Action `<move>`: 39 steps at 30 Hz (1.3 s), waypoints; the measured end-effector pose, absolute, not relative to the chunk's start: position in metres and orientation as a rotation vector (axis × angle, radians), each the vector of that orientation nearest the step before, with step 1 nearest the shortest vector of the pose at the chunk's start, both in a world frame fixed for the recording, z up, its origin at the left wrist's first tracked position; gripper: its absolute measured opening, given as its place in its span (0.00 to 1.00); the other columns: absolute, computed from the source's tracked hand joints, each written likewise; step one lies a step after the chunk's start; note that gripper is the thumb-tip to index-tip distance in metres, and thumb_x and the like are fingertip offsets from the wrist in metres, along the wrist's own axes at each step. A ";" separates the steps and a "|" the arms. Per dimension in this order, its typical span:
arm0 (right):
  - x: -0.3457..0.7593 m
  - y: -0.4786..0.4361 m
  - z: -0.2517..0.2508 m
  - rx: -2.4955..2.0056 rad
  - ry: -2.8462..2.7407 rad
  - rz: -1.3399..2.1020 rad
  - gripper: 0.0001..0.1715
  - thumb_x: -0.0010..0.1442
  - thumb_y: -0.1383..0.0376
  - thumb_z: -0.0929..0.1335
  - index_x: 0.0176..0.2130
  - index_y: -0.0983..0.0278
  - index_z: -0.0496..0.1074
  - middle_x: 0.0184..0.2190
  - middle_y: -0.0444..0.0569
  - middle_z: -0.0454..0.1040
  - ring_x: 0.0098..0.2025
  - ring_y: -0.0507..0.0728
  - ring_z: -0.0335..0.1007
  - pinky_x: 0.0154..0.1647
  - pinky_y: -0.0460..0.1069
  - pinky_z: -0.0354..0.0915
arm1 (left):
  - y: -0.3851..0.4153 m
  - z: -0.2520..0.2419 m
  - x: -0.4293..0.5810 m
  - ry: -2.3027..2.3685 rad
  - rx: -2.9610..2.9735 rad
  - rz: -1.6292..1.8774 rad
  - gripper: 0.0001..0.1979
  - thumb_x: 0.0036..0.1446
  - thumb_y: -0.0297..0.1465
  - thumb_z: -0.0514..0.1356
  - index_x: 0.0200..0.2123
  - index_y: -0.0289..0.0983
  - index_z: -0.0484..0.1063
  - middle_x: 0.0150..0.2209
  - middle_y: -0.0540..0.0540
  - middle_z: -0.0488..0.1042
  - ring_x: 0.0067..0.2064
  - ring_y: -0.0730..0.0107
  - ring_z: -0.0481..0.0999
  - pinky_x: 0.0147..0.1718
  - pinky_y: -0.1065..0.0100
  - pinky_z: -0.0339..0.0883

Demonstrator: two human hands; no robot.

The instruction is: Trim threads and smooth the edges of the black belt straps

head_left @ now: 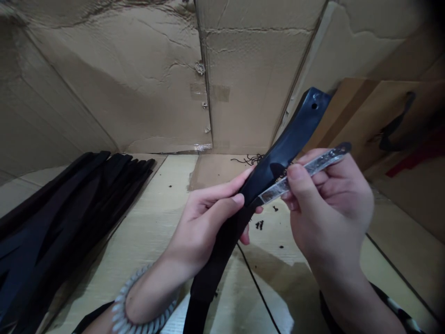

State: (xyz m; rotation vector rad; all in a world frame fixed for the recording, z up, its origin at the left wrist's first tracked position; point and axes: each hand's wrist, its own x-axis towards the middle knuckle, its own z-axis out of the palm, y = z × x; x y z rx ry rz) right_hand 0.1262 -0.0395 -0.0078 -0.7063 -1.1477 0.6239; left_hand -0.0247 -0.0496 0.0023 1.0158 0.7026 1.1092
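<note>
My left hand (215,213) is closed around a long, curved black plastic strip (288,134), its thumb lying on the near face. The strip slants from the bottom of the view up to the right and has a small hole near its top end. In my right hand (323,199) is a slim metal utility knife (313,164), pinched between thumb and fingers. The knife's tip touches the strip's right edge, just beside my left thumb. Dark shavings cling to the edge near the blade.
A stack of black plastic parts (62,222) lies at the left. Black scraps (259,225) and thin curled shavings (252,160) are scattered on the pale wooden table (156,222). Cardboard walls (250,93) stand behind, with a brown cardboard box (365,111) at the right.
</note>
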 end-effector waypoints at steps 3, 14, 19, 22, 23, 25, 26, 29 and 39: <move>0.123 -0.039 -0.009 -0.712 -1.133 0.592 0.10 0.57 0.69 0.74 0.34 0.60 0.70 0.23 0.37 0.69 0.20 0.46 0.63 0.17 0.41 0.62 | -0.050 0.004 -0.024 0.681 0.968 1.105 0.23 0.55 0.30 0.65 0.55 0.33 0.76 0.28 0.44 0.80 0.20 0.76 0.73 0.20 0.77 0.69; 0.105 -0.045 -0.013 -0.705 -1.067 0.500 0.26 0.51 0.76 0.74 0.42 0.57 0.60 0.23 0.32 0.71 0.18 0.48 0.68 0.14 0.44 0.66 | -0.051 -0.002 -0.022 0.640 0.945 1.110 0.22 0.56 0.31 0.64 0.54 0.32 0.76 0.25 0.46 0.78 0.19 0.76 0.73 0.19 0.77 0.67; 0.105 -0.045 -0.015 -0.680 -1.144 0.516 0.25 0.54 0.77 0.73 0.44 0.58 0.61 0.23 0.33 0.70 0.19 0.48 0.68 0.14 0.43 0.65 | -0.046 -0.005 -0.020 0.652 0.962 1.097 0.23 0.58 0.31 0.62 0.56 0.31 0.75 0.24 0.47 0.76 0.19 0.77 0.72 0.19 0.77 0.65; 0.111 -0.042 -0.012 -0.661 -1.207 0.584 0.22 0.57 0.75 0.72 0.45 0.57 0.62 0.21 0.33 0.71 0.17 0.49 0.70 0.13 0.44 0.67 | -0.045 -0.006 -0.021 0.649 0.969 1.077 0.21 0.58 0.32 0.64 0.55 0.35 0.76 0.27 0.46 0.78 0.20 0.76 0.73 0.21 0.76 0.67; 0.113 -0.041 -0.010 -0.662 -1.215 0.596 0.21 0.58 0.74 0.72 0.45 0.57 0.62 0.20 0.32 0.71 0.17 0.50 0.70 0.13 0.44 0.67 | -0.044 -0.006 -0.021 0.645 0.967 1.074 0.21 0.58 0.32 0.64 0.54 0.35 0.77 0.28 0.46 0.78 0.20 0.76 0.74 0.21 0.76 0.68; 0.117 -0.040 -0.008 -0.674 -1.216 0.571 0.20 0.58 0.73 0.72 0.45 0.57 0.64 0.20 0.33 0.71 0.16 0.50 0.69 0.13 0.44 0.67 | -0.044 -0.005 -0.022 0.637 0.961 1.070 0.20 0.58 0.32 0.64 0.54 0.35 0.77 0.28 0.45 0.78 0.21 0.75 0.74 0.21 0.76 0.68; 0.119 -0.039 -0.007 -0.688 -1.216 0.539 0.19 0.58 0.73 0.72 0.45 0.57 0.66 0.20 0.33 0.70 0.16 0.49 0.69 0.13 0.44 0.66 | -0.045 -0.005 -0.022 0.635 0.959 1.067 0.20 0.58 0.32 0.64 0.54 0.35 0.77 0.28 0.45 0.78 0.21 0.75 0.74 0.21 0.76 0.68; 0.125 -0.037 -0.007 -0.732 -1.223 0.434 0.16 0.57 0.72 0.72 0.45 0.59 0.71 0.21 0.36 0.69 0.19 0.49 0.67 0.13 0.44 0.61 | -0.045 -0.005 -0.023 0.631 0.968 1.057 0.21 0.58 0.33 0.64 0.54 0.35 0.77 0.29 0.44 0.79 0.21 0.74 0.75 0.21 0.76 0.68; 0.132 -0.030 -0.006 -0.801 -1.284 0.172 0.15 0.58 0.71 0.73 0.44 0.58 0.70 0.26 0.39 0.66 0.24 0.49 0.62 0.16 0.45 0.56 | -0.043 -0.007 -0.022 0.673 0.983 1.007 0.21 0.58 0.34 0.63 0.55 0.37 0.76 0.30 0.42 0.80 0.21 0.75 0.74 0.21 0.77 0.66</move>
